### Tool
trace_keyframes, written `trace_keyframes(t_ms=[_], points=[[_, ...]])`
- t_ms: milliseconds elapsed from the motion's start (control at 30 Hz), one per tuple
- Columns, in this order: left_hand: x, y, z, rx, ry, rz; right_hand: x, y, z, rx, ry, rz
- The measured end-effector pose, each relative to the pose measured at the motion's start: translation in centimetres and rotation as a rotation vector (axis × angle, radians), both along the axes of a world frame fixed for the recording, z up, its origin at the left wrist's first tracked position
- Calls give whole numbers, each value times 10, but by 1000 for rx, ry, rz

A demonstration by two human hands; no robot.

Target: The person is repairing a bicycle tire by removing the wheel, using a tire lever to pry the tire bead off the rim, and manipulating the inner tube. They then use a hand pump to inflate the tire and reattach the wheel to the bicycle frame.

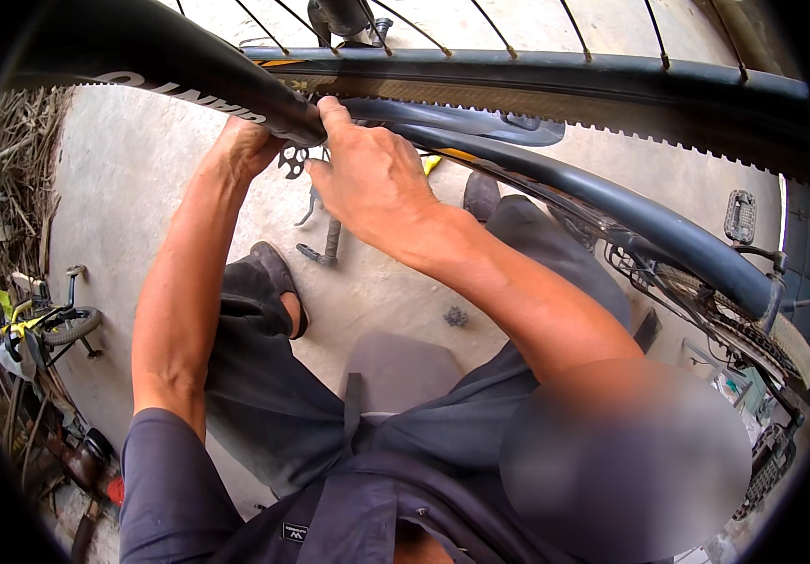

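Note:
A black bicycle frame tube (pixel 170 66) with white lettering slants in from the upper left. My right hand (pixel 377 179) is at its lower end, with the index finger laid along the joint and the thumb below. The other right fingers are curled and mostly hidden. My left hand (pixel 252 141) reaches behind the tube from below, and its fingers are out of sight. A spoked bicycle wheel with a knobbly tyre (pixel 555 108) crosses the top, close above my right hand. Another dark, glossy tube (pixel 612 216) runs down to the right.
On the concrete floor below lie a flat metal piece with holes (pixel 292 164), a T-shaped tool (pixel 331 242) and a dark clump (pixel 456 317). A pedal (pixel 739 216) sticks out at right. A small yellow bicycle (pixel 33 329) and piled sticks (pixel 15 169) line the left.

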State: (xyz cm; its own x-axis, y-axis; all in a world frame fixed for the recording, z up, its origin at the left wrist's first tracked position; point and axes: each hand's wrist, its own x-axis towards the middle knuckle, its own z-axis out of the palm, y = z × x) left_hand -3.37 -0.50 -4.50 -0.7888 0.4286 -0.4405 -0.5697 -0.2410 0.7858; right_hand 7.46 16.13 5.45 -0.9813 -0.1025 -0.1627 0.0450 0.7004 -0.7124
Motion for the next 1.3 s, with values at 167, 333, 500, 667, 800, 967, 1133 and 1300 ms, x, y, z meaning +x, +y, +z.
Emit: trace_keyframes(t_ms=[167, 333, 500, 667, 800, 967, 1133, 1300], points=[[-4, -5, 6, -150, -18, -96, 1, -1, -2, -16, 27, -15], [-15, -9, 7, -269, 46, -139, 1, -2, -2, -4, 29, -18], [-32, -25, -1, -80, -17, -220, 1, 2, -1, 2, 8, 4], [-33, -29, -8, -113, -5, -245, 1, 3, -1, 9, -1, 5], [-19, -15, 0, -114, 3, -147, 1, 4, -1, 2, 0, 3], [-4, -3, 8, -35, 12, -76, 1, 2, -1, -14, 11, -4], [-2, -2, 5, -27, -41, -52, 0, 1, -2, -4, 4, -5], [-4, -5, 0, -33, -11, -43, 0, 0, -2, -25, 29, -23]])
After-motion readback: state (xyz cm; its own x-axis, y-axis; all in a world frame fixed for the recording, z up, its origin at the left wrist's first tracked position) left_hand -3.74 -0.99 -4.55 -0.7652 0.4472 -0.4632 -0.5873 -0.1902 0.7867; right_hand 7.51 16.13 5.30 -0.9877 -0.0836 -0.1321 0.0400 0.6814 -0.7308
